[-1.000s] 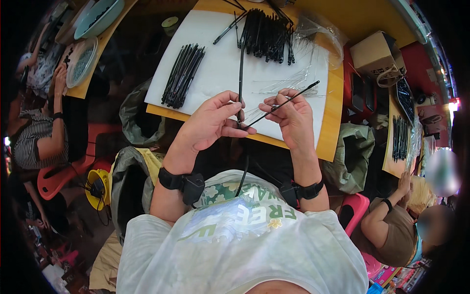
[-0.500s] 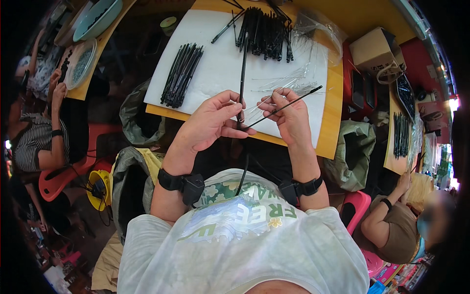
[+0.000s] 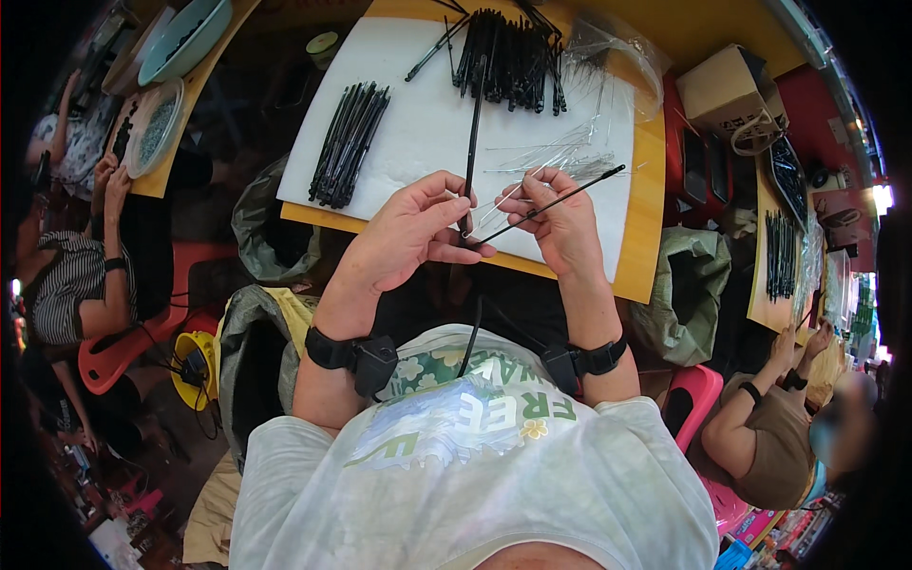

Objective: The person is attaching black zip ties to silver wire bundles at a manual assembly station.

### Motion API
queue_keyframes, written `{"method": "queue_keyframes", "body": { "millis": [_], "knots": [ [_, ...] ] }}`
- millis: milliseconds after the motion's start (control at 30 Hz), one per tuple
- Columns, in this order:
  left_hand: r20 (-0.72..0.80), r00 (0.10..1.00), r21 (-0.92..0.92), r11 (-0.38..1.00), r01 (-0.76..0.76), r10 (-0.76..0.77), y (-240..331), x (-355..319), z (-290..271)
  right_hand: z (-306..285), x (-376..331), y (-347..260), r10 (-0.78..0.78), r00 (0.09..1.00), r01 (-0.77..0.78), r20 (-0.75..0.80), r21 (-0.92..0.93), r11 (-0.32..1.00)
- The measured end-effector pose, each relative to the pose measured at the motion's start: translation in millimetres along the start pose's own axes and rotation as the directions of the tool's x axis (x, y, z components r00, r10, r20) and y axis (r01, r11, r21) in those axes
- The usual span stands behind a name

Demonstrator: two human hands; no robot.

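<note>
My left hand (image 3: 404, 233) is closed on a long thin black rod (image 3: 473, 133) that points away from me over the white board. A second black rod (image 3: 584, 186) slants right and up, its lower end meeting the first in a V near my left fingers. My right hand (image 3: 565, 228) pinches a thin silvery wire (image 3: 495, 208) beside the slanted rod. The wire's tip is near the joint, but its exact contact is too small to tell. More silvery wires (image 3: 541, 157) lie loose beyond my right hand.
A white board (image 3: 418, 133) covers most of the wooden table. It bears a black rod bundle (image 3: 349, 147) at left and a bigger pile (image 3: 508, 62) at the far side. A clear plastic bag (image 3: 622, 57) lies far right. Sacks (image 3: 682, 294) flank me; people work on both sides.
My hands and the two rods are almost where they were; the wire has shifted slightly among my fingers. At right, a co-worker's second hand has come into view.
</note>
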State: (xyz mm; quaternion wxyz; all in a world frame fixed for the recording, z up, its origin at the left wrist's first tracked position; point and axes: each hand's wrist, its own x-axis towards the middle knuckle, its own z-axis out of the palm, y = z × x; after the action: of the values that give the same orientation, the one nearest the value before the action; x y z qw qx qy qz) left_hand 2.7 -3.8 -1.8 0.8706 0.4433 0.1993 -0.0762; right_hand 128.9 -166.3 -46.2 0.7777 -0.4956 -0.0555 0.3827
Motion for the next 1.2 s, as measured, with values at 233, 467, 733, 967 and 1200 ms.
{"method": "queue_keyframes", "body": {
  "millis": [233,467,733,967,1200],
  "knots": [
    [0.052,0.997,0.022,0.998,-0.056,0.055,-3,-1,1,-1,3,8,0.08,0.996,-0.079,-0.034,0.041,0.996],
    [0.155,0.985,0.014,0.997,-0.074,0.071,-10,1,-3,0,4,10,0.123,0.992,-0.121,-0.01,0.085,0.989],
    [0.181,0.976,-0.155,0.984,-0.092,0.12,-16,4,1,-4,7,16,0.154,0.988,-0.151,-0.013,0.156,0.976],
    [0.145,0.978,-0.079,0.987,-0.138,0.149,-20,3,8,-9,6,22,0.175,0.984,-0.177,0.024,0.203,0.963],
    [-0.064,0.995,-0.113,0.991,-0.078,0.071,-18,7,4,9,-10,-7,-0.269,0.956,0.257,-0.116,-0.109,0.96]
  ]
}}
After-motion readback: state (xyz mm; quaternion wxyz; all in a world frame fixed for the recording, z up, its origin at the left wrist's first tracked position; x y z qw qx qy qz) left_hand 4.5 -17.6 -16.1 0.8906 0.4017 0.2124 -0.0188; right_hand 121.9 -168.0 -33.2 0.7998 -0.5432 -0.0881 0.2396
